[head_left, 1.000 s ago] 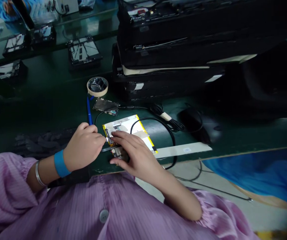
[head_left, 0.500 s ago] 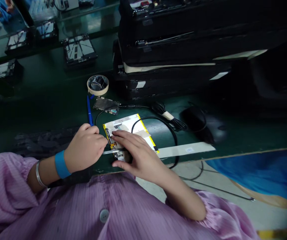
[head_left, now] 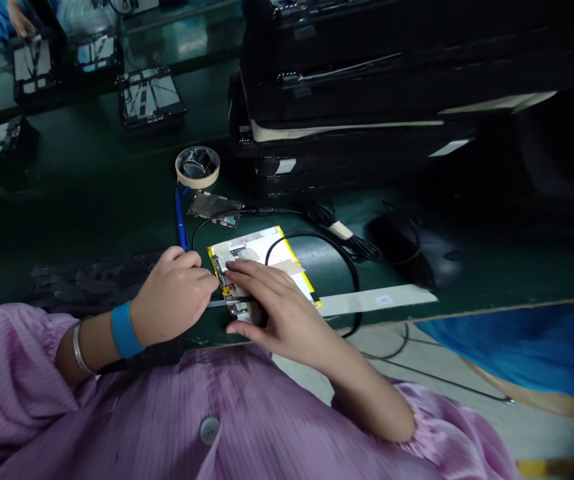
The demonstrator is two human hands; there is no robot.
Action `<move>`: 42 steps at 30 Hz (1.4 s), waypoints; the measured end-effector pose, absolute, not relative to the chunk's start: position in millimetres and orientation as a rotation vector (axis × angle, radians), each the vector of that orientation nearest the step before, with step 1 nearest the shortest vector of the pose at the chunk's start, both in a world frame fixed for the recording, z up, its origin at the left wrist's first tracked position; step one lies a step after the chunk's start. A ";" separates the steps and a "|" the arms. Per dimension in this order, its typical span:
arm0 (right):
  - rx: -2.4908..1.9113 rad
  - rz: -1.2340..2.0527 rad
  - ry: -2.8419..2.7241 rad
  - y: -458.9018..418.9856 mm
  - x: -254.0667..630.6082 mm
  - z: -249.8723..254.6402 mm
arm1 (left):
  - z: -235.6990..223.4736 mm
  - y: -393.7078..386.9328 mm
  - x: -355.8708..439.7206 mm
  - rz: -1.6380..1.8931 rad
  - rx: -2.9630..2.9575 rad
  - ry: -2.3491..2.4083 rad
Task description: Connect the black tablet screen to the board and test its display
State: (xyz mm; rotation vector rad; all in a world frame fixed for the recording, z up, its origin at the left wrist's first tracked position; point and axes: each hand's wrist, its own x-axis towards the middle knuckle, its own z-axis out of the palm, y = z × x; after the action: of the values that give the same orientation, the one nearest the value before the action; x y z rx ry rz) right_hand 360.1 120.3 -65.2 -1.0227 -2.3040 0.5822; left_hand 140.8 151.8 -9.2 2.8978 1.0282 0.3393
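Note:
A flat white panel [head_left: 294, 248] with yellow edging lies near the table's front edge, a narrow strip of circuit board [head_left: 219, 270] along its left side. My left hand [head_left: 174, 297] is closed in a fist beside that strip. From the fist a thin metal tool [head_left: 227, 302] reaches right across the panel's lower left corner; its far end is hidden by my right hand [head_left: 281, 310]. That hand rests on the panel, fingers stretched out and thumb apart. Behind the left knuckles lies a blue pen [head_left: 181, 220].
Behind the panel are a loose circuit board [head_left: 214, 208] and a tape roll [head_left: 197, 167]. A black cable [head_left: 339, 247] loops over the panel. To the right are a mouse [head_left: 417, 250] and a pale strip [head_left: 377, 301]. Black cases [head_left: 367, 100] stand behind. A co-worker's hand [head_left: 21, 19] shows far left.
The view has shifted slightly. Both my hands keep their place at the panel. At the far left, the co-worker's hand has come down onto a device, which now sits turned.

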 end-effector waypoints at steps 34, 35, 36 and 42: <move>-0.953 0.372 -2.484 124.6 356.3 -56.8 | -8.0 155.9 145.7 0.161 2.685 1.140; -0.915 0.424 -2.464 128.9 359.4 -56.8 | -2.2 155.3 143.4 0.177 2.660 1.160; -0.898 0.463 -2.432 134.0 362.9 -57.2 | 4.9 154.1 139.9 0.210 2.644 1.178; -1.248 0.152 -2.373 157.2 371.9 -66.1 | 53.2 127.7 96.0 0.390 2.648 1.425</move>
State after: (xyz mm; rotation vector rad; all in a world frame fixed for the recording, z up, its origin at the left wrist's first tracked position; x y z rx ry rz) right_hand 371.9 157.2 -66.1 -1.2475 -2.3730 0.1524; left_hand 96.0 127.7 53.2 2.6482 1.4255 0.3899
